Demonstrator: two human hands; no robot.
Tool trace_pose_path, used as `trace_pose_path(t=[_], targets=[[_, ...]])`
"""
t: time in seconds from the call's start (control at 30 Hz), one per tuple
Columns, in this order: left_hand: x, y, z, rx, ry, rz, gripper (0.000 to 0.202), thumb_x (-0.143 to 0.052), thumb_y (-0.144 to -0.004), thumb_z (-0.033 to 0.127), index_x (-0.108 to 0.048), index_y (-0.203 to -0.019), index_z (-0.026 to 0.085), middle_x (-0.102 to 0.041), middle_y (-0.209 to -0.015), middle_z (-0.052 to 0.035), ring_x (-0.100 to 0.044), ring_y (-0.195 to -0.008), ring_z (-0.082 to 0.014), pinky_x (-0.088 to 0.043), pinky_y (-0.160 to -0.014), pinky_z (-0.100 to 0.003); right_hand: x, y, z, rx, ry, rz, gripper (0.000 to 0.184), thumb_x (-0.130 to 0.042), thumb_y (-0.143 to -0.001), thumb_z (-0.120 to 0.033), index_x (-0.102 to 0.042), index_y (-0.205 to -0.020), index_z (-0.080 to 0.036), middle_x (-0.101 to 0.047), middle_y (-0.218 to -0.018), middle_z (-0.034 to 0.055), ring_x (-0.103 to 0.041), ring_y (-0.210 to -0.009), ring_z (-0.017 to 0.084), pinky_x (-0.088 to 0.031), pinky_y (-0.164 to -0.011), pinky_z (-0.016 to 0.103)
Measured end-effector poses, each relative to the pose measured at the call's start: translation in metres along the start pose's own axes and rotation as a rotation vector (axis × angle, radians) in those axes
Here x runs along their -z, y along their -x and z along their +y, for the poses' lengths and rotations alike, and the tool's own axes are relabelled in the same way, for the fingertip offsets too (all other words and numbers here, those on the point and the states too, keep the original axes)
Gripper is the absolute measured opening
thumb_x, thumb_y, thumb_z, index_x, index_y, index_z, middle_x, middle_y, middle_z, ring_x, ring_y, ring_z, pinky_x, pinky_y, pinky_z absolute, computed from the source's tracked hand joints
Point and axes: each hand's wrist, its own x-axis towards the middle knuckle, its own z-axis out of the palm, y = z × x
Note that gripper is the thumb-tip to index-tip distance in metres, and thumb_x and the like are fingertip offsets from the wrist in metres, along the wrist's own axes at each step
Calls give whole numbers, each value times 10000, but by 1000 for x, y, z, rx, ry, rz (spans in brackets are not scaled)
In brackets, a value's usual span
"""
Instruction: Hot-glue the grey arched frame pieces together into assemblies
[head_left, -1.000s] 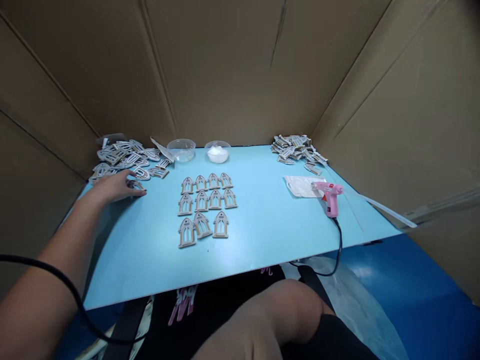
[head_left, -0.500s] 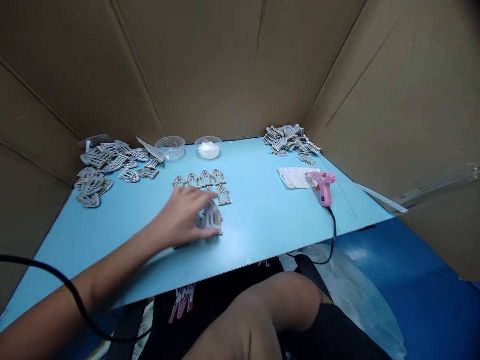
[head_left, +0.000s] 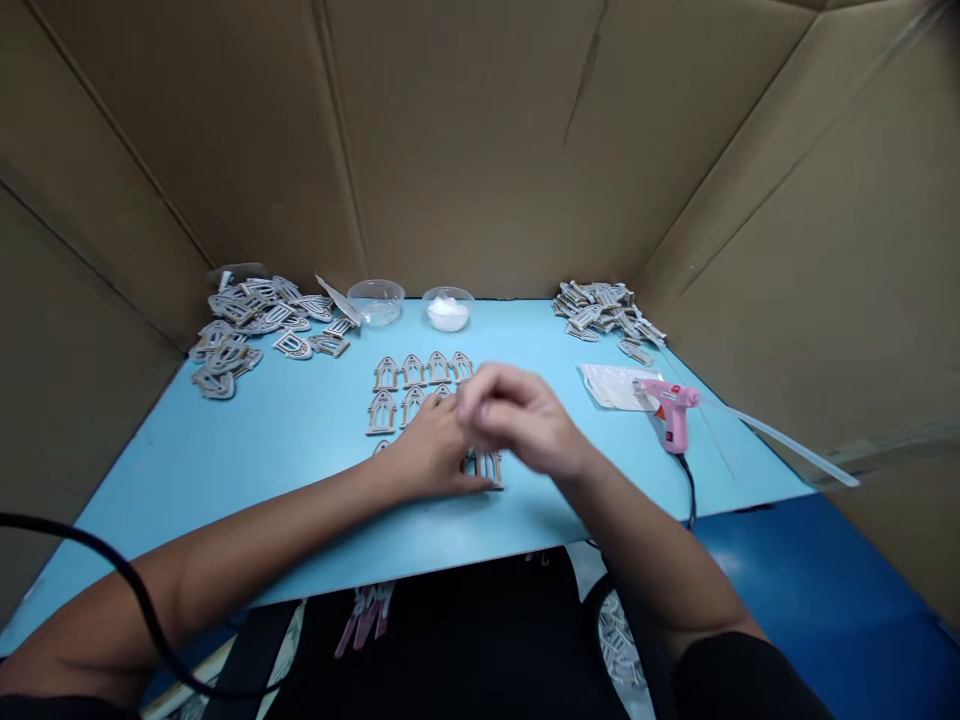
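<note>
Just off the fingertips of my left hand (head_left: 431, 455) lay the arch cutout (head_left: 489, 466), long axis pointing away from me; those fingers pressed flat together; my right hand (head_left: 525, 420) hovered above, curled, grip unreadable.

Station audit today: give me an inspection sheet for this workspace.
Surface: light-blue board, flat.
Job's things: arch cutouts in rows mid-board.
Clutter: left cutout pile; right cutout pile; clear bowl; bowl with white contents; plastic bag.
Hands: left hand flat on the near cutouts; right hand above it, blurred.
Cables: pink glue gun cord off the front edge; black cable lower left.
Surroundings: cardboard walls, blue floor.
</note>
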Motion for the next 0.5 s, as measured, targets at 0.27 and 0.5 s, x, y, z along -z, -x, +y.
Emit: trace_pose_path(t=[0.27,0.5], targets=[[32,24,-109,367,68,258,408,-430,-1010,493,-620,-1206,190,-643,-1326,-139,-543,-1291,-313,-404,-1154,-541,123,-104,76,-281,1252,182,178,-534,-912,-150,-695,-979,-181,-707,-948,70,-627,-895,201,-464,-849,327],[8,28,-127,484,164,293,381,-422,-1011,431,-583,-1253,184,-583,-1223,-109,-595,-1042,-228,-515,-1038,-439,151,-175,140,-458,1345,0,183,-645,-892,-181,-744,-1045,-163,-756,-1120,138,-657,-1018,247,-480,-895,344]])
